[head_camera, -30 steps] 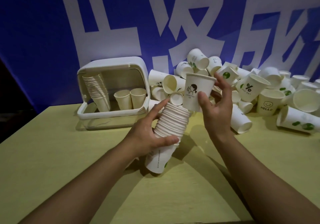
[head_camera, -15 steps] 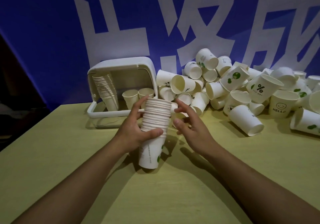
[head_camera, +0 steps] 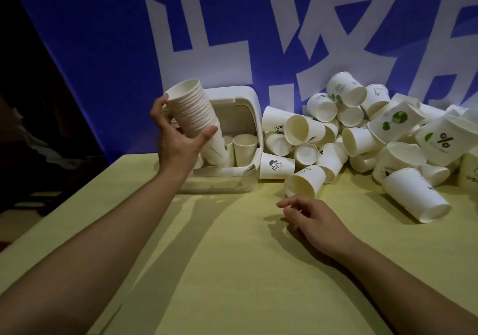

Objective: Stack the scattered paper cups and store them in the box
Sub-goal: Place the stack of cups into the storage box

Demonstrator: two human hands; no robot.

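My left hand (head_camera: 178,140) grips a tall stack of white paper cups (head_camera: 192,109), tilted with its rims up and to the left, its bottom end at the mouth of the white box (head_camera: 248,104). The box lies on its side, open toward me, with single cups (head_camera: 245,146) standing inside. My right hand (head_camera: 313,217) hovers low over the yellow table, fingers loosely curled, holding nothing, just in front of a cup lying on its side (head_camera: 304,186). A heap of scattered cups (head_camera: 362,138) lies to the right of the box.
The yellow table (head_camera: 232,270) stretches toward me; its left edge drops off into a dark area. A blue banner with large white characters (head_camera: 232,37) stands right behind the box and the heap. The box's clear lid (head_camera: 219,182) lies flat in front of it.
My left hand has lifted the stack and carried it to the box's opening. My right hand has let go of the stack and dropped toward the table.
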